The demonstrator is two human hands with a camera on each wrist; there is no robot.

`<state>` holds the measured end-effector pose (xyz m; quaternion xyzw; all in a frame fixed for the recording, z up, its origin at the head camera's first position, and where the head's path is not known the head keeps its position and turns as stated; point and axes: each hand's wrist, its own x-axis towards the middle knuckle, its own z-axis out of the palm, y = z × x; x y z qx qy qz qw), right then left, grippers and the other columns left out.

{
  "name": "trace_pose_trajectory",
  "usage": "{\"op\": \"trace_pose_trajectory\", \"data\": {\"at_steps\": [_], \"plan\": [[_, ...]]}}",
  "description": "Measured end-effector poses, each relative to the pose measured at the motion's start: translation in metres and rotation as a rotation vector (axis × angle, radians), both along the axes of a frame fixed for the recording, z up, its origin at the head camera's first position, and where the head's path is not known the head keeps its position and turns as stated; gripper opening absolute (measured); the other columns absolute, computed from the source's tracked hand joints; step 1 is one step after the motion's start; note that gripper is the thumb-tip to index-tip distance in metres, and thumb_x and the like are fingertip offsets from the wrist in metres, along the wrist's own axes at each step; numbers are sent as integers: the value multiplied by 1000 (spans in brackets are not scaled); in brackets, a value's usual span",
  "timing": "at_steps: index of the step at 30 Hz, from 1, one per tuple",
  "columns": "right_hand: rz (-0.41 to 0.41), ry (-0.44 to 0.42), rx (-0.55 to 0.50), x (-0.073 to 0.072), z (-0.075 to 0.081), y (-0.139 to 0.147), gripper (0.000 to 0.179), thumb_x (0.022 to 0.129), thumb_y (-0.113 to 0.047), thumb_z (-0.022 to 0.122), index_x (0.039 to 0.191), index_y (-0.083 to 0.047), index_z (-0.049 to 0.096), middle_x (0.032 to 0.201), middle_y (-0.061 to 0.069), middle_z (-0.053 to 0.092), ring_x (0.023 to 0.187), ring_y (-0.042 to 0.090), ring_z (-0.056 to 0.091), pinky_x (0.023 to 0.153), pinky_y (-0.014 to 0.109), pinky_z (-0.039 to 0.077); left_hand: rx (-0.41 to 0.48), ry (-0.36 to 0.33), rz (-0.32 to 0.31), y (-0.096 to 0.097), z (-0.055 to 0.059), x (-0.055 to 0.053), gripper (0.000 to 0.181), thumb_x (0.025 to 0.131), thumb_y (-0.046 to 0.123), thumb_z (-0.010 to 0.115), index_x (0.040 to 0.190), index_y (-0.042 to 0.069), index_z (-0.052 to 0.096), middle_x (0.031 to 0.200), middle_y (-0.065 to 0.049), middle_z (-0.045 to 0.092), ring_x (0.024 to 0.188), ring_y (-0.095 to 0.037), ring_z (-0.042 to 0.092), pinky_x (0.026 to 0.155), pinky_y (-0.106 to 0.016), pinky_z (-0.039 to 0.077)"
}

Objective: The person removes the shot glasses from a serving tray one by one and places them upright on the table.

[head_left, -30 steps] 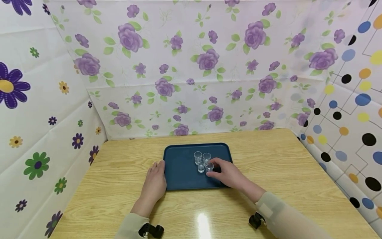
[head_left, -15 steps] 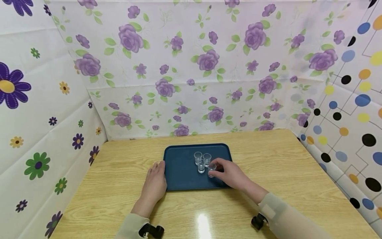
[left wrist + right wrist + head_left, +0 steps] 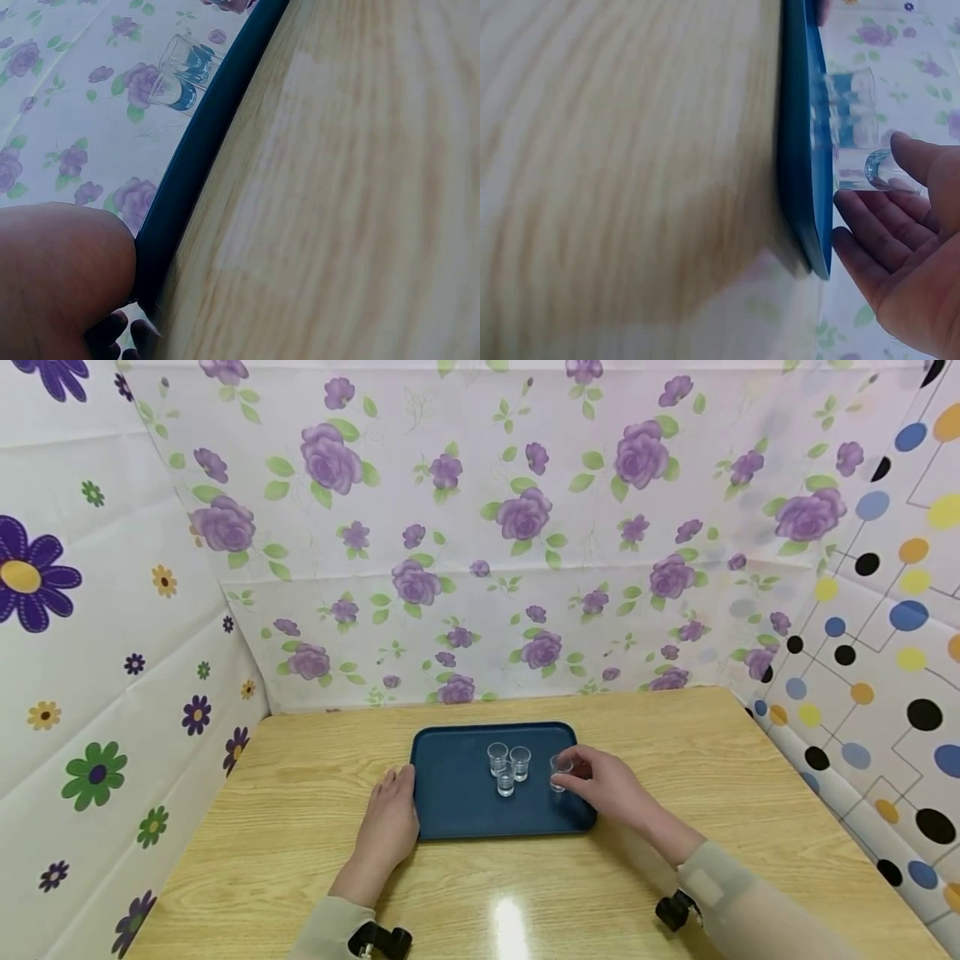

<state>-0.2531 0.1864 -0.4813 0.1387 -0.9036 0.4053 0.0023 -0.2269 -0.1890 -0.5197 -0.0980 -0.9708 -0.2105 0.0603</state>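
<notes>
A dark blue rectangular tray (image 3: 456,797) lies on the wooden table. My right hand (image 3: 613,787) pinches a small clear shot glass (image 3: 557,769) between thumb and fingers, over the tray's right side. The right wrist view shows this shot glass (image 3: 853,169) upright, its base close to the tray surface. Three matching glasses stand grouped a little right of the tray's middle: one at the back left (image 3: 497,757), one at the back right (image 3: 521,765) and one in front (image 3: 506,782). Against the tray's left edge rests my left hand (image 3: 388,821), fingers extended along the rim.
The light wood table (image 3: 300,852) extends around the tray on all sides. Behind it hangs a rose-patterned cloth (image 3: 480,527). A flower-print cloth (image 3: 142,710) borders the left, and a dotted cloth (image 3: 862,652) the right.
My right hand has moved right and slightly back with its shot glass, away from the other three, which stay in place. My left hand keeps its position at the tray's left edge.
</notes>
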Motion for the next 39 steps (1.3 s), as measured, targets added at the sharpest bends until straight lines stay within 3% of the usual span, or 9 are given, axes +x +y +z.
{"op": "trace_pose_trajectory", "data": {"at_steps": [10, 20, 39], "plan": [[-60, 7, 6, -9, 6, 32, 37, 108, -37, 76, 135, -12, 73, 126, 6, 76, 114, 26, 74, 94, 45, 65, -6, 13, 3, 0, -1, -1, 52, 114, -2, 46, 165, -10, 39, 166, -31, 46, 160, -50, 33, 133, -64, 25], [-135, 53, 60, -22, 1, 59, 42, 109, -40, 74, 137, -10, 71, 123, 8, 76, 113, 30, 74, 90, 49, 64, -1, 16, 0, -1, -1, -1, 52, 114, -3, 47, 164, -11, 40, 165, -32, 47, 159, -51, 34, 132, -65, 25], [-227, 2, 21, -45, -8, 96, 51, 111, -44, 69, 140, -1, 67, 134, 22, 71, 123, 41, 68, 97, 56, 61, 4, 25, 2, -1, -1, 0, 51, 113, -3, 47, 164, -11, 42, 164, -32, 48, 159, -51, 35, 132, -64, 26]]}}
